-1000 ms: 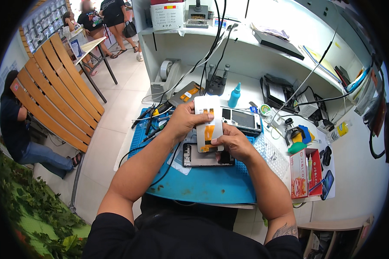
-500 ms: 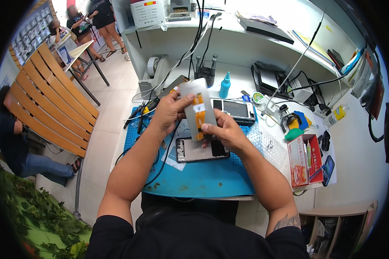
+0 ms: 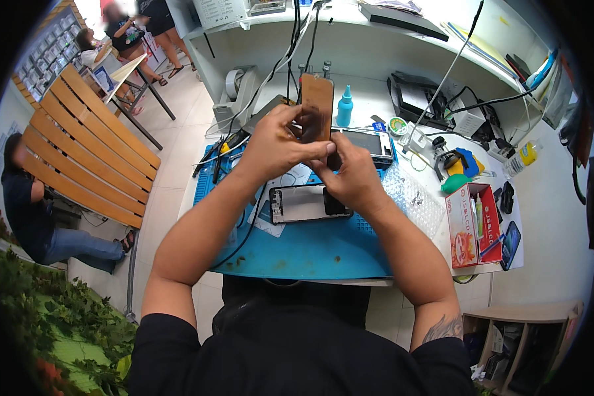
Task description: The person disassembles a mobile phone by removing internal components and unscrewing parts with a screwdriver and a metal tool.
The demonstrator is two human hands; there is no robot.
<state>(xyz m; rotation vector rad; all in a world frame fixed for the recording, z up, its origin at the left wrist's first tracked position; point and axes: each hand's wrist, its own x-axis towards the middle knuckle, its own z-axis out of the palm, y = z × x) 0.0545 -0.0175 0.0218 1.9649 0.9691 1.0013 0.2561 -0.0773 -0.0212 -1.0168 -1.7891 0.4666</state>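
Left hand (image 3: 277, 142), right hand (image 3: 351, 170) are gripping glossy panel (image 3: 318, 96), long axis pointing toward shelf (image 3: 346, 13); blue mat (image 3: 297, 257) is lying on desk (image 3: 373, 109).

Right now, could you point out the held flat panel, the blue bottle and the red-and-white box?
Flat panel (image 3: 317, 100): head view, upper part of its face.
Blue bottle (image 3: 344, 113): head view, middle of its body.
Red-and-white box (image 3: 462, 223): head view, its near side wall.

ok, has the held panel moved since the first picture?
Yes, up in view: the panel now reaches above the blue bottle; earlier its top edge was below the bottle's tip.
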